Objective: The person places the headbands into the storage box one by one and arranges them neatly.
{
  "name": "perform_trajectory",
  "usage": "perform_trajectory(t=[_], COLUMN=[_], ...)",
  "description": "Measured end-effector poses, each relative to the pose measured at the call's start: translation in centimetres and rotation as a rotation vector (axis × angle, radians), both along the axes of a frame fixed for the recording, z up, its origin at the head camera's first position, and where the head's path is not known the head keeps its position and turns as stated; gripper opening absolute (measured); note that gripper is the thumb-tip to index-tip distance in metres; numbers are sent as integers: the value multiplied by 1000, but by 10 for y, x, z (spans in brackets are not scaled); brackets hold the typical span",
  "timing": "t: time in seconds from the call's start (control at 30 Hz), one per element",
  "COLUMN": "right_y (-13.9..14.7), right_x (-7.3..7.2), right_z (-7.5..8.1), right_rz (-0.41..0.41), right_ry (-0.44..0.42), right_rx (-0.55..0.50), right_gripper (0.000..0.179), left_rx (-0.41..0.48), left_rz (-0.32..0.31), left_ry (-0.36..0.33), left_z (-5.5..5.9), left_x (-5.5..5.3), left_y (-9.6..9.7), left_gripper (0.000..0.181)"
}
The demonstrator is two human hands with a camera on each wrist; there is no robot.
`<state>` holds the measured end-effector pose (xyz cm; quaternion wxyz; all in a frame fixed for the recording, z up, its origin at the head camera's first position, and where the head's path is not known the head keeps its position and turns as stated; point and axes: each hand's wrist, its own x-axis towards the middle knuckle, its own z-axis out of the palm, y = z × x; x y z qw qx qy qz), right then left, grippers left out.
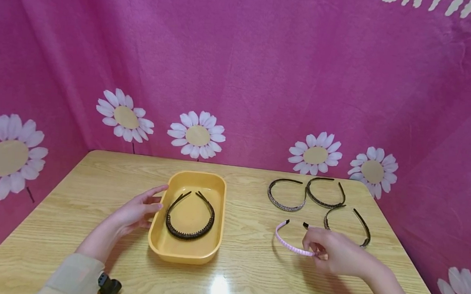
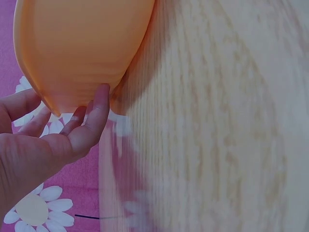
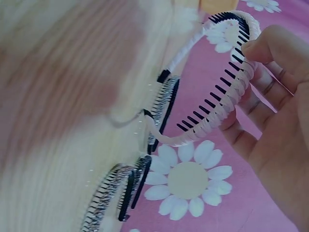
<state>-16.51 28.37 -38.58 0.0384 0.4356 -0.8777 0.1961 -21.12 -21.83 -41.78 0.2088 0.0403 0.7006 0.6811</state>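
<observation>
A pink headband (image 1: 292, 246) with black tips and inner teeth is pinched between the thumb and fingers of my right hand (image 1: 334, 252), raised over the right side of the table. The right wrist view shows the wrapped band (image 3: 227, 104) along the fingers, its two tips pointing away. My left hand (image 1: 134, 210) touches the left side of a yellow plastic tub (image 1: 184, 256), fingers spread and loosely bent. In the left wrist view the fingertips lie against the tub's outer wall (image 2: 87, 48). Inside the tub rests a dark toothed headband (image 1: 189, 235), tips toward the back.
Behind the right hand lie a glittery headband (image 1: 286, 208), a black headband (image 1: 325, 203) close beside it, and another dark headband (image 1: 364, 222) nearer. They stand on a wooden table (image 1: 247, 278) with a pink flowered cloth (image 1: 256, 76) behind.
</observation>
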Motion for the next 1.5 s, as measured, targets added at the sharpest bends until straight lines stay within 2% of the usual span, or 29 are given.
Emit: perform_trajectory(t=[0.33, 0.53, 0.83, 1.03, 1.27, 1.5], right_y=[-12, -20, -33, -44, -56, -70], right_x=[-5, -9, -14, -17, -23, -30], right_z=[20, 32, 51, 63, 72, 77], right_rz=[65, 83, 121, 120, 195, 208], right_ry=[-29, -43, 25, 25, 63, 93], right_rx=[-54, -45, -22, -15, -55, -55], right_gripper=[40, 37, 35, 33, 33, 34], left_rx=[4, 4, 5, 8, 8, 13], left_rz=[2, 4, 1, -5, -5, -2], left_ry=[-6, -10, -7, -5, -4, -9], left_z=[4, 5, 3, 2, 2, 0], left_x=[0, 0, 0, 0, 0, 0], left_y=[2, 2, 2, 1, 1, 1], left_gripper=[60, 60, 60, 60, 60, 60])
